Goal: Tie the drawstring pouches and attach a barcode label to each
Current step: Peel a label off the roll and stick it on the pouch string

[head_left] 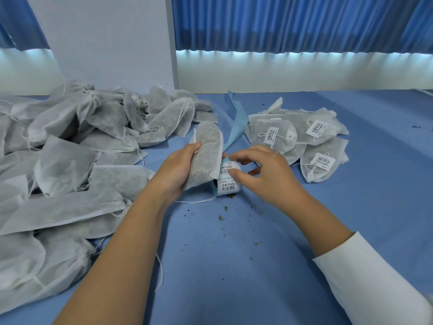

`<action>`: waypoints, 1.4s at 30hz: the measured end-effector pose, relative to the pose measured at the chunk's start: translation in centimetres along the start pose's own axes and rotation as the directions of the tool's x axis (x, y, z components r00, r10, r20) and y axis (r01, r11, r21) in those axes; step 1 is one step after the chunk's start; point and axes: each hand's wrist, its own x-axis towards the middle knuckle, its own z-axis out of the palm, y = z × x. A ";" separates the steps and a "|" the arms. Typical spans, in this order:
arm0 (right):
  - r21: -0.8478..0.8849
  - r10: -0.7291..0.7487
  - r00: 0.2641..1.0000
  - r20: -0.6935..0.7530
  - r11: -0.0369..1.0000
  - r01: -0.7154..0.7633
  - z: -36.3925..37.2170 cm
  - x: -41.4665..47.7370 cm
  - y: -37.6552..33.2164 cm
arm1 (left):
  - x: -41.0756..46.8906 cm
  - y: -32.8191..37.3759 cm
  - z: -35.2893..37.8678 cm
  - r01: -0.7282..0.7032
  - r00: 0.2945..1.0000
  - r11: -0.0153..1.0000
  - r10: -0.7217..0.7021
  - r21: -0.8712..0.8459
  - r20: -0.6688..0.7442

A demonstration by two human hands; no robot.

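Note:
My left hand grips a filled white drawstring pouch upright above the blue table. Its loose string trails on the cloth below. A roll of barcode labels sits right of the pouch, with its blue backing strip curling up and away. My right hand reaches over the roll, thumb and forefinger pinching at the top label. A big heap of unlabelled pouches fills the left side. A small pile of labelled pouches lies at the right.
The blue table cloth carries scattered crumbs of dried herb near the middle. A white board stands at the back, with blue curtains behind it.

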 end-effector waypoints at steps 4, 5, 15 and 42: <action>-0.011 0.022 0.999 0.033 1.000 -0.022 -0.4 -0.1 -0.1 | -0.6 0.4 0.2 -0.016 1.000 1.000 0.016 0.009 0.026; -0.008 0.023 1.000 0.021 1.000 -0.023 -0.4 -0.2 -0.2 | -0.6 0.5 0.2 -0.022 1.000 1.000 0.022 0.014 0.015; -0.059 -0.074 0.986 -0.152 0.996 0.065 -0.2 -0.8 -0.9 | -0.4 0.8 0.5 -0.006 0.995 0.997 0.013 0.076 -0.097; 0.679 0.359 0.910 -0.209 0.722 -0.129 -0.9 0.0 -1.6 | -0.3 0.5 0.4 0.018 0.997 0.999 -0.016 0.035 -0.074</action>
